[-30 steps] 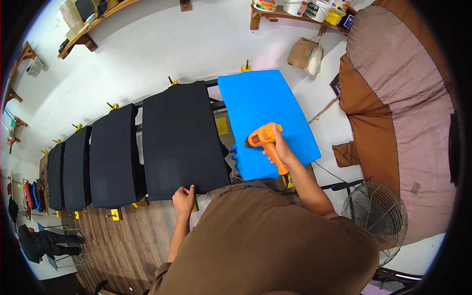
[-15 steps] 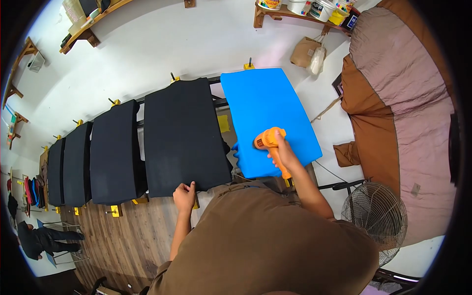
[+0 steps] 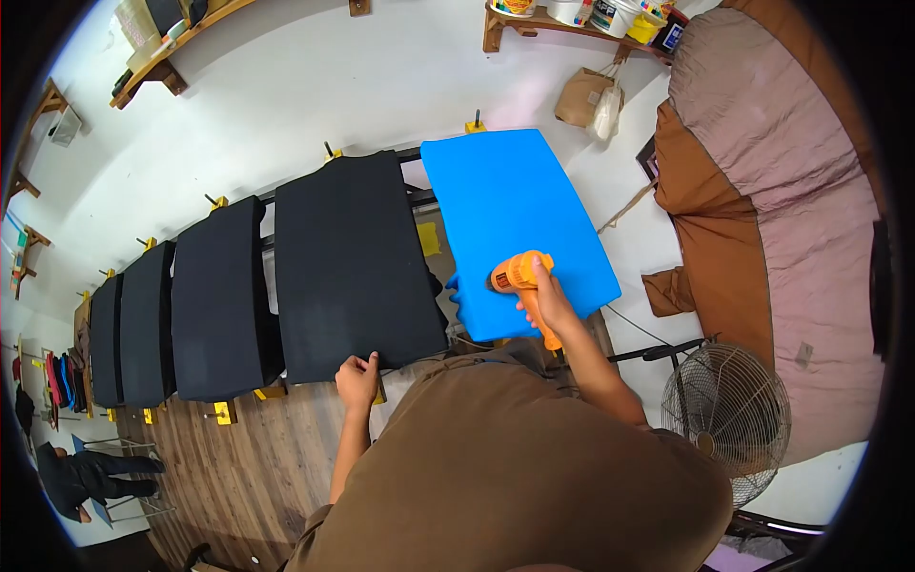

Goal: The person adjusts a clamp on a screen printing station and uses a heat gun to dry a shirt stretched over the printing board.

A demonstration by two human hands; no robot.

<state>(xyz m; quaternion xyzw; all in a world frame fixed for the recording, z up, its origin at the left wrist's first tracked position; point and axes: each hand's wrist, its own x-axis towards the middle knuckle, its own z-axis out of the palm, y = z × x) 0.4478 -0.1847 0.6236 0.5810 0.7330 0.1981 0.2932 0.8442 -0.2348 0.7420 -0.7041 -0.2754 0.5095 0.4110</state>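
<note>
My right hand (image 3: 548,300) is wrapped round the grip of an orange heat gun (image 3: 519,272). The gun's nozzle points left, over the lower part of a bright blue cloth (image 3: 515,205) spread smoothly on a flat board. Some blue fabric bunches up below the board's left edge. My left hand (image 3: 358,379) has its fingers curled at the near edge of the neighbouring black cloth (image 3: 348,267), also stretched on a board, and seems to pinch that edge.
More black cloth-covered boards (image 3: 214,300) line up to the left, with yellow brackets (image 3: 225,412). A wire fan (image 3: 729,419) stands at my right. Shelf tubs (image 3: 610,17) and a brown-and-pink quilted cover (image 3: 753,153) are beyond. Another person (image 3: 91,477) is at far left.
The view has shifted slightly. My right hand and the heat gun have moved a little left over the blue cloth. My left hand stays at the black cloth's edge.
</note>
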